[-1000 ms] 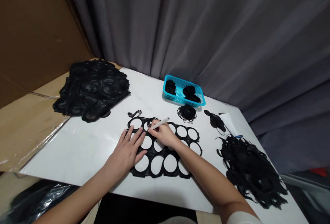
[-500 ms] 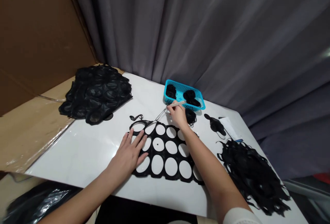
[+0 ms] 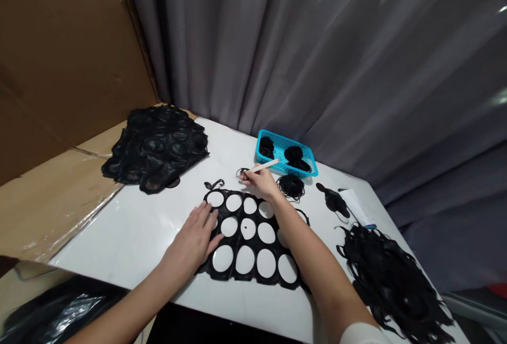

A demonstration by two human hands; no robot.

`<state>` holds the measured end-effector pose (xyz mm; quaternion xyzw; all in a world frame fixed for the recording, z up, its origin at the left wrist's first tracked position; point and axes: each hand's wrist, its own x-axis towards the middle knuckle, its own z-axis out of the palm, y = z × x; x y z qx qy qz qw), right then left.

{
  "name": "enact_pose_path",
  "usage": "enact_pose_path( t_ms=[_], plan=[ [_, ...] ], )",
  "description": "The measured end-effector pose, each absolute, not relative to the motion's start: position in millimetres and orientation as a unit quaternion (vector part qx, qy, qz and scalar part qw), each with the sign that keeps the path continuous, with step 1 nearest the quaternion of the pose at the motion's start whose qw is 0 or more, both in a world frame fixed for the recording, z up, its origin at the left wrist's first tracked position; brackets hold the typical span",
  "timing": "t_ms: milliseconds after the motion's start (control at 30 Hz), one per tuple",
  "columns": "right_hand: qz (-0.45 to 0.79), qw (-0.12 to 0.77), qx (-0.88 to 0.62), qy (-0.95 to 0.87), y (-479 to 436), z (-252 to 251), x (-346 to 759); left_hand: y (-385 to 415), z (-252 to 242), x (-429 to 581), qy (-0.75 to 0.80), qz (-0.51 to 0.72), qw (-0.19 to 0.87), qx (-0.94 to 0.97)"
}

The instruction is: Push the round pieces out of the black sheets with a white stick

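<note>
Your left hand (image 3: 197, 235) is lying flat, fingers loosely spread, on the left side of the thin, rubbery-looking black sheet with oval holes (image 3: 237, 242), which is resting on the glossy white table (image 3: 158, 212); your right hand (image 3: 259, 181) is pinching a slim white stick-like tool (image 3: 264, 165), a thin black loop (image 3: 243, 169) showing at its fingertips (the tool's tip is hidden); if your left palm is pressing too lightly, narrow webs could be shifting or tearing; the loop could be snagging on the stringy black coil (image 3: 291, 185) nearby.

Sleeve (image 3: 363, 333), one, off-white: is showing well behind the right hand (image 3: 259, 181), its rounded edge circling the arm (image 3: 312, 259).
</note>
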<state>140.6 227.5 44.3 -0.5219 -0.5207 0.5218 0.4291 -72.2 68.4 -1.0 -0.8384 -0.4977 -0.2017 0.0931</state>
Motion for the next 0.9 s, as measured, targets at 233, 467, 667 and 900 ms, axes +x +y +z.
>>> enact_pose_path(
  t_ms=[233,467,667,900],
  plan=[
    [0.601,0.291,-0.405,-0.625,180.9,29.2,100.4,65.2,3.3,-91.6,-0.488,-0.214,0.086,-0.842],
    [0.476,0.260,-0.419,-0.728,165.8,29.2,94.5,62.9,2.0,-89.6,-0.492,-0.211,0.072,-0.841],
    [0.469,0.252,-0.422,-0.734,167.2,28.7,95.0,62.2,4.1,-89.0,-0.492,-0.220,0.059,-0.840],
    [0.344,0.258,-0.381,-0.818,154.4,27.6,90.4,63.4,3.5,-89.4,-0.491,-0.215,0.053,-0.842]
  ],
)
